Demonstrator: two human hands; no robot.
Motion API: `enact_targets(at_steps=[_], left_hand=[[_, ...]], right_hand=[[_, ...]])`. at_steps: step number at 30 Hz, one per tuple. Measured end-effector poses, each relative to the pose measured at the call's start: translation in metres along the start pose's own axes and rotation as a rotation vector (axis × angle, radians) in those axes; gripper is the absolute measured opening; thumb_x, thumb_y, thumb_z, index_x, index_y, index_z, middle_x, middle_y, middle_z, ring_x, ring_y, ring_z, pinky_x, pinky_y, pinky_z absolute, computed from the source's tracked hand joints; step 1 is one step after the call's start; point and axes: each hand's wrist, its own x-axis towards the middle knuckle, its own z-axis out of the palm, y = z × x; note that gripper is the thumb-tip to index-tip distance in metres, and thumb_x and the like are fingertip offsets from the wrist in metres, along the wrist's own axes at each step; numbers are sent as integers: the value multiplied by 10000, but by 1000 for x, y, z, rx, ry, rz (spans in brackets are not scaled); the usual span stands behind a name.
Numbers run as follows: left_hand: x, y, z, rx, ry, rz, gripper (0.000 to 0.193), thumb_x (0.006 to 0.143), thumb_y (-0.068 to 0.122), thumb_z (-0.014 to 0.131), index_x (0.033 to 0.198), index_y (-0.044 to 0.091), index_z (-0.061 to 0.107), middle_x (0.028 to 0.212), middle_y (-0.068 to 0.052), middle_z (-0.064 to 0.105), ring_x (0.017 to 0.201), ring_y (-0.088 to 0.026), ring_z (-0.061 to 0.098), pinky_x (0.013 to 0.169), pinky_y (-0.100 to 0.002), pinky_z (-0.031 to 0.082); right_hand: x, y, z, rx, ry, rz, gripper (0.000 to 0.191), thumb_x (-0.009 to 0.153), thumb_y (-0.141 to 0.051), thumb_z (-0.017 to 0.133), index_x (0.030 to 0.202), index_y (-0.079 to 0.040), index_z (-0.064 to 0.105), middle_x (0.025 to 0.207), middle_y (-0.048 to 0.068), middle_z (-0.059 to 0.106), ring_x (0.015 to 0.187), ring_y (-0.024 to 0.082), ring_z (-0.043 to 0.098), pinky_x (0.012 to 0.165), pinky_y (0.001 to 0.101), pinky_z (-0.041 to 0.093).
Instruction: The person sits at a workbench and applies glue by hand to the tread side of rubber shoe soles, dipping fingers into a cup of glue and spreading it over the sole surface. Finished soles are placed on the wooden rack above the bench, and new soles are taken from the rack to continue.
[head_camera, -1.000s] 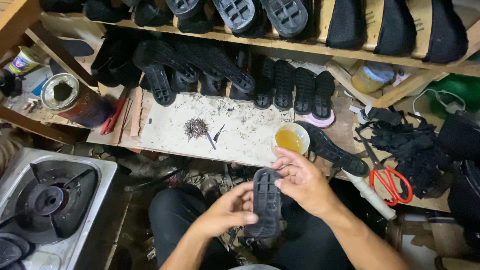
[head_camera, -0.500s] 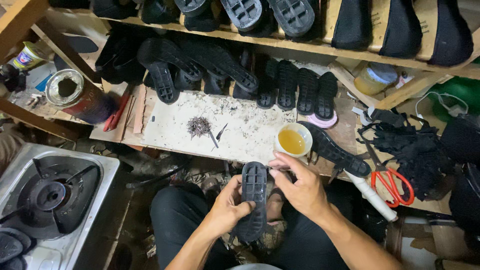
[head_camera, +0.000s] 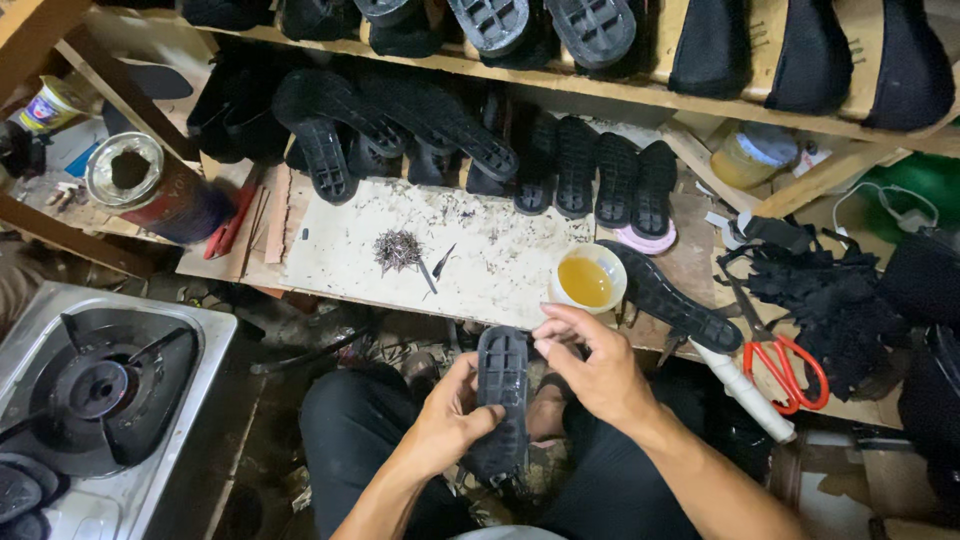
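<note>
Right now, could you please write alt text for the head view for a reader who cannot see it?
A seated person's left hand holds a black shoe sole upright over the lap while the right hand touches its upper edge. Beyond lie a white board and a cup of amber liquid.

A cramped shoemaker's workshop. Beyond the fingers (head_camera: 560, 330), black rubber soles (head_camera: 590, 175) line wooden shelves (head_camera: 640, 95). A scarred white cutting board (head_camera: 480, 250) bears small nails (head_camera: 397, 248), with a bowl of yellow glue (head_camera: 586, 280) just past the fingertips. Red-handled scissors (head_camera: 790, 365) lie to their right, a gas burner (head_camera: 95, 385) far left.
</note>
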Motion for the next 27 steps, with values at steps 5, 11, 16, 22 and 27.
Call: enact_targets(at_steps=[5,11,16,22,27], left_hand=[[-3,2,3,91,-9,-10,545,843,-135,594,1358,14,497,1125,-59,653,1037,-116,628,925,-275,510],[-5,4,-2,11,33,-23,557,824,-133,585,1350,21,489,1118,-56,656,1014,-124,631,894,-286,519],[-3,-2,3,98,-10,-17,555,831,-143,595,1353,23,497,1105,-63,661,1015,-121,624,904,-272,511],[-4,-2,-6,-8,16,2,524,843,-138,591,1336,15,499,1109,-67,657,1011,-132,624,900,-297,516],[-4,0,-15,-27,64,22,493,834,-123,600,1297,24,518,1132,-69,674,1028,-126,630,934,-296,509]], right_hand=[[-1,2,6,-11,44,57,366,885,-65,724,1246,-21,680,933,41,774,819,80,697,745,251,575],[1,10,1,-3,39,-73,387,890,-48,712,1269,0,647,952,37,751,860,80,692,784,251,573],[-2,12,11,54,17,11,389,874,-41,731,1255,-4,661,946,45,752,843,100,686,763,267,570],[-1,8,-2,-38,45,10,337,917,-55,675,1254,-44,685,963,77,766,896,131,717,845,268,593],[-1,0,-21,-461,-177,-234,383,838,-141,706,1208,-46,727,1192,139,729,1097,251,676,977,393,518]])
